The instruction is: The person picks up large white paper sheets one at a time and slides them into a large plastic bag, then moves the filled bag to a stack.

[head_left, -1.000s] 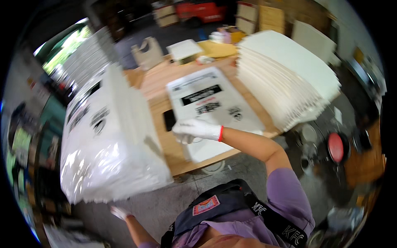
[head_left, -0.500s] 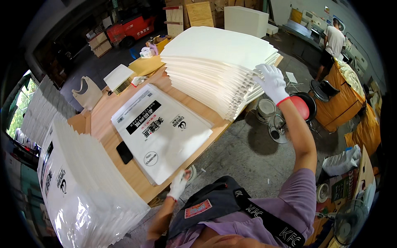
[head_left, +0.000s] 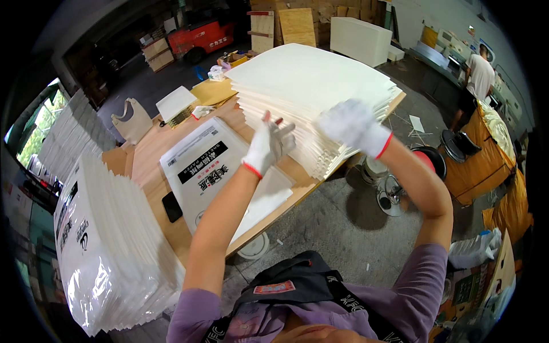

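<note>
Nr stack [head_left: 309,74] now: LH [head_left: 270,146], poss. touching.

The paper stack [head_left: 309,74] looked smooth and dull. The near left pack [head_left: 91,274] had clear plastic (it was so shiny!). The table [head_left: 150,166] looked like smooth wood, the gloves [head_left: 265,150] like cloth.

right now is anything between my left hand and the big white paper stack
Nothing visible stands between the left hand and the paper stack; the spread fingers overlap its near side in this view, though contact is unclear. The printed wrapping lies lower, on the table; the right hand is farther right.
</note>
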Available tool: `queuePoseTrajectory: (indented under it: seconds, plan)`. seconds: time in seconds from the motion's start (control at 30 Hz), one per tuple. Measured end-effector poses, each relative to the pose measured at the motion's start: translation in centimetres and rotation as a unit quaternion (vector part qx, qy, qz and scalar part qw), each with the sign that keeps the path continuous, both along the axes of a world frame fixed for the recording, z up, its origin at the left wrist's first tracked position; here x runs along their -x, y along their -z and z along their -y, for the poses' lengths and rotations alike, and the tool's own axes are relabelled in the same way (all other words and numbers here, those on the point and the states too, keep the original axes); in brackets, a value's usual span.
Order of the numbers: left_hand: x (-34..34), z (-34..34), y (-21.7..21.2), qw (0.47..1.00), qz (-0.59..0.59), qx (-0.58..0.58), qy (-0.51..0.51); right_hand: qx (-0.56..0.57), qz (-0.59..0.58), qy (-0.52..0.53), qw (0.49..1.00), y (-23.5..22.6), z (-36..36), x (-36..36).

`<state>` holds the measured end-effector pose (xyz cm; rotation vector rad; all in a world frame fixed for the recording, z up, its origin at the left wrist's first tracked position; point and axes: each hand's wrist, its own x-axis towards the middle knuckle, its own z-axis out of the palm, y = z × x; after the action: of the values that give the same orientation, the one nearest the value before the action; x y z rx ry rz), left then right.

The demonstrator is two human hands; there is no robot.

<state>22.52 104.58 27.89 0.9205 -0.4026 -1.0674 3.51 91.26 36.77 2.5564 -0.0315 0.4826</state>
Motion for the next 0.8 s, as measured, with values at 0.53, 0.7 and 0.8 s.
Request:
queuePoseTrajectory:
  seconds: [0.53, 0.7, 0.8]
  plan:
    - [-7.3, -26.8, 4.2, 0.971, 0.105, -0.215, 0.024, -0.881, -0.008, -0.049, 0.47, 12.5, -1.7, 0.7]
    - [-7.1, -25.4, 17.1, 0.817, 0.438, -0.342, 0.156, -0.9, 0.018, -0.089, 0.426, 31.8, -5.3, -5.6]
    - [0.3, -21.3, 18.1, 0.843, 0.408, -0.349, 0.044, -0.897, 0.041, 0.009, 0.44, 28.4, -11.2, -7.8]
